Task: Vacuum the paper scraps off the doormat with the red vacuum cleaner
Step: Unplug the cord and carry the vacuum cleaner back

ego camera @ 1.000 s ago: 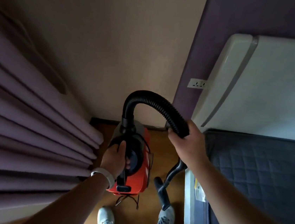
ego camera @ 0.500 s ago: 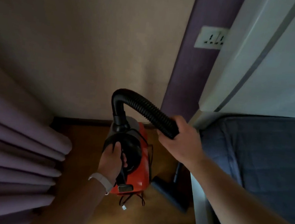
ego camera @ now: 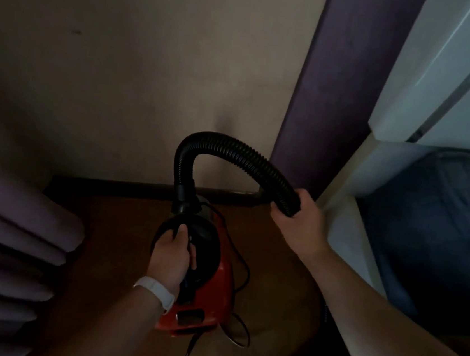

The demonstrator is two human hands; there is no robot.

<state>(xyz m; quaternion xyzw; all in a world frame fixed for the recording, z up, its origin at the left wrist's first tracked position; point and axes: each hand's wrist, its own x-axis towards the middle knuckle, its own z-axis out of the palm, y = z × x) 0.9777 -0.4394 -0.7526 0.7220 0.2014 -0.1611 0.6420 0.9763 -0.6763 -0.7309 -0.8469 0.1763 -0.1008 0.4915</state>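
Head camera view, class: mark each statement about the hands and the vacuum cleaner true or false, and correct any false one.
1. The left hand grips the handle of the red vacuum cleaner. True.
2. The right hand holds the black hose. True.
3. The hose lies flat on the floor. False: it arches up above the vacuum.
4. Paper scraps and a doormat are in view. False: neither shows.
5. The left wrist wears a black band. False: the band is white.

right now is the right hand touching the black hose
Touching. The head view shows the right hand wrapped around the black hose near its far end, fingers closed over it.
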